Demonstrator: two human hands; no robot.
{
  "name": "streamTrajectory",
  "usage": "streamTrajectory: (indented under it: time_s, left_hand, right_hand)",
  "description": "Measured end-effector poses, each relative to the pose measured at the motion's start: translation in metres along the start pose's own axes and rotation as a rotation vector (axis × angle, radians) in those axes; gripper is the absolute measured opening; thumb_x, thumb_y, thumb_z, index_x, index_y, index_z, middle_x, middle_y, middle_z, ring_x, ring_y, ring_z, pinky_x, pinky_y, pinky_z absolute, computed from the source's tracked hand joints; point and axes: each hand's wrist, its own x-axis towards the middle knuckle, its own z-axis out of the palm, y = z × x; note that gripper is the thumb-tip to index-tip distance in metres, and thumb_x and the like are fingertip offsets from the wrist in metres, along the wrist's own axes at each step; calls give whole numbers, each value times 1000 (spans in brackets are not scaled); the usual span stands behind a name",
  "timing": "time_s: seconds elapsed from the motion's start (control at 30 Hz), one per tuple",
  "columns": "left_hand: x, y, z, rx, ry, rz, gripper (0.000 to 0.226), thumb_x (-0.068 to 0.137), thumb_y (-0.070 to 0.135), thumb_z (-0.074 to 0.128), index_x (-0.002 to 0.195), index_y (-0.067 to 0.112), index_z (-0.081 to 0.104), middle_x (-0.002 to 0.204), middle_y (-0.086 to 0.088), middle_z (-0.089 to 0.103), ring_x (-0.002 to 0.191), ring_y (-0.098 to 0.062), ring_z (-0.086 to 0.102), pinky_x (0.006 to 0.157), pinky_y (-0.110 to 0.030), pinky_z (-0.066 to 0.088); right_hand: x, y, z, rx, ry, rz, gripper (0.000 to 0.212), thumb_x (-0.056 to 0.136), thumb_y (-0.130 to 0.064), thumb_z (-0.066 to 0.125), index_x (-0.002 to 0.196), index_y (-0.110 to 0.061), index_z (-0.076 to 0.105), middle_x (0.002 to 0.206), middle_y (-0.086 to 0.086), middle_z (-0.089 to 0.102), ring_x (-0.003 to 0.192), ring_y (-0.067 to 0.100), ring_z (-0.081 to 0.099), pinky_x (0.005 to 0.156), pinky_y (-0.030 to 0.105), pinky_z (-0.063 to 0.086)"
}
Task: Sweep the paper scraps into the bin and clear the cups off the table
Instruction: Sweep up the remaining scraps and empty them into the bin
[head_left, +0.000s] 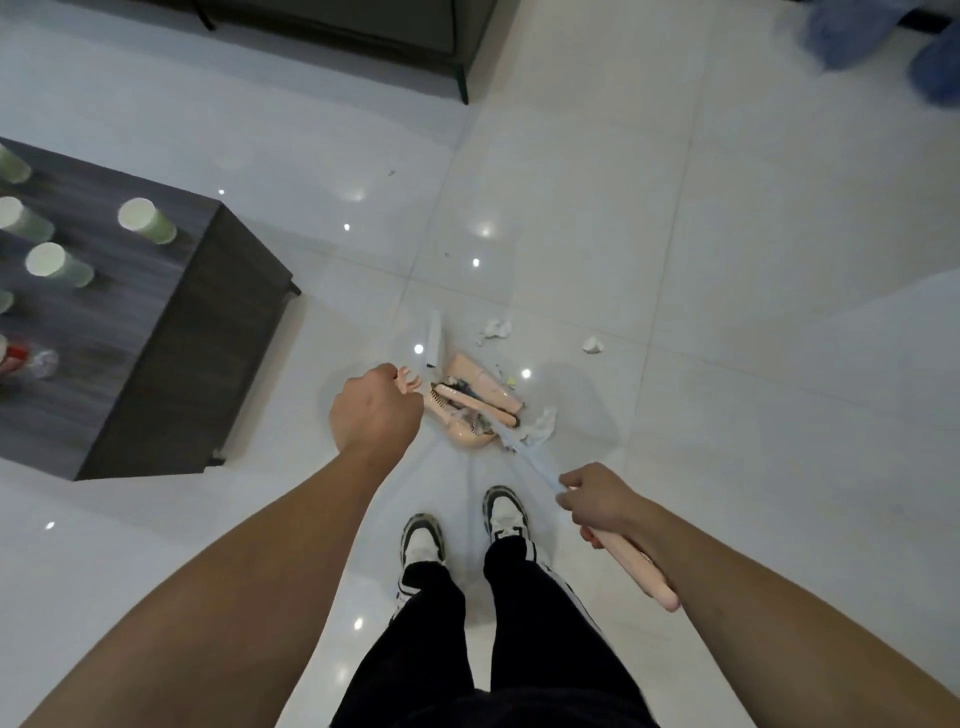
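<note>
While both hands grip handles, paper scraps (496, 329) beyond fingers (570, 498)

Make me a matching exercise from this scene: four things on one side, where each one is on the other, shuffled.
Things:
1. green cups
2. paper scraps
3. broom handle
4. dustpan handle

Places:
A. gripped in the right hand
B. loose on the white floor
C. upright on the dark table
D. held by the left hand

Pairs: 1-C, 2-B, 3-A, 4-D
</note>
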Motion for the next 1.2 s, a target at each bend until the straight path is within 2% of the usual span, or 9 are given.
streamTrajectory:
  time_s: [0.2,0.3,0.37,0.5,0.7,0.8,1.03,1.13,1.2]
  left_hand:
    - [-8,-37,-23,-7,30,37,9,72,31,56,69,23,56,61,3,57,56,-17,52,50,-24,37]
    - [-4,-51,-41,15,6,70,10,72,32,57,71,22,59,64,2,60,60,-20,56,55,-28,47]
    - [-1,-61,-52,22,3,68,11,70,33,58,69,21,58,64,2,59,61,-22,58,58,-30,51]
    - [2,-87,-68,143,33,116,18,73,38,61,66,22,57,58,5,55,54,-16,52,50,-23,39]
    - [1,-125,-73,304,1,155,22,76,40,59,64,22,55,55,6,54,50,-15,50,48,-21,33]
    - [2,-131,-73,320,-36,212,21,76,41,59,65,23,56,55,7,54,51,-15,50,49,-22,33]
    - [3,-124,-68,266,-84,263,18,77,41,57,67,25,58,56,8,55,53,-15,52,48,-23,37]
    - [7,-117,-62,298,-91,259,17,80,39,58,71,24,61,57,8,54,52,-12,49,46,-21,32]
    - [15,-115,-63,312,-93,248,19,81,39,58,72,23,60,58,7,55,54,-14,52,48,-21,38]
  right_hand:
    - [-23,11,7,141,123,5,42,95,-10,58,137,-9,53,69,12,53,34,18,46,39,19,38]
    - [-25,16,13,281,185,18,43,94,-8,59,136,-14,51,73,14,54,33,19,46,38,20,39]
    - [-24,20,16,377,215,34,33,94,-7,58,125,-15,54,72,14,54,33,19,46,39,22,39]
    - [-18,26,23,528,274,79,5,92,-1,57,91,-6,57,58,13,50,33,19,44,39,23,39]
    - [-15,33,42,754,277,228,12,94,1,52,82,4,54,65,14,48,47,22,44,35,19,39]
    - [-17,30,58,840,253,265,13,94,2,50,81,3,52,65,14,46,41,20,44,34,18,37]
    - [-16,10,98,754,144,231,19,91,3,49,72,-2,50,57,13,46,34,19,42,35,19,35]
    - [-14,5,116,670,115,187,16,90,1,50,76,-3,56,57,13,47,37,20,43,37,22,37]
    - [-13,3,125,656,91,166,11,91,-1,52,83,-4,60,57,13,49,36,21,44,36,23,38]
